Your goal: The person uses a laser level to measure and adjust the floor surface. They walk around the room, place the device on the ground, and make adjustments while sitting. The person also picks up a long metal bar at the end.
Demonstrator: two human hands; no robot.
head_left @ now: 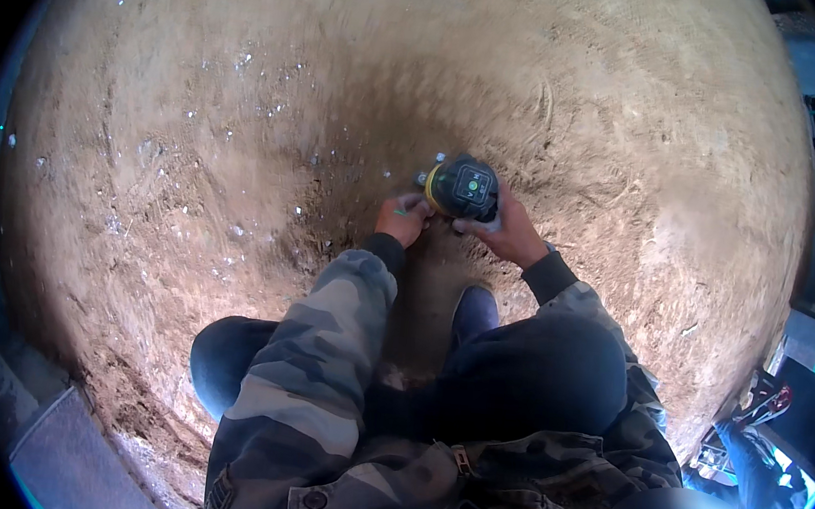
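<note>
A black, rounded laser level (466, 188) with a yellow ring and a square label with a green dot on top is tilted in front of me, close over the dirt floor. My right hand (510, 227) grips its right side and near edge, thumb underneath. Against the level's lower left edge, my left hand (403, 219) has its fingers curled and pinched together. What lies between those fingertips is hidden. A short green streak of light falls on the back of that hand. Small pale knobs stick out at the level's left side.
Brown dirt floor (244, 121) with scattered white bits surrounds me. My shoe (475, 315) is just below the level, between my bent knees. A grey slab (84, 459) lies at the lower left. Another person (759, 475) in blue is at the lower right, beside dark panels.
</note>
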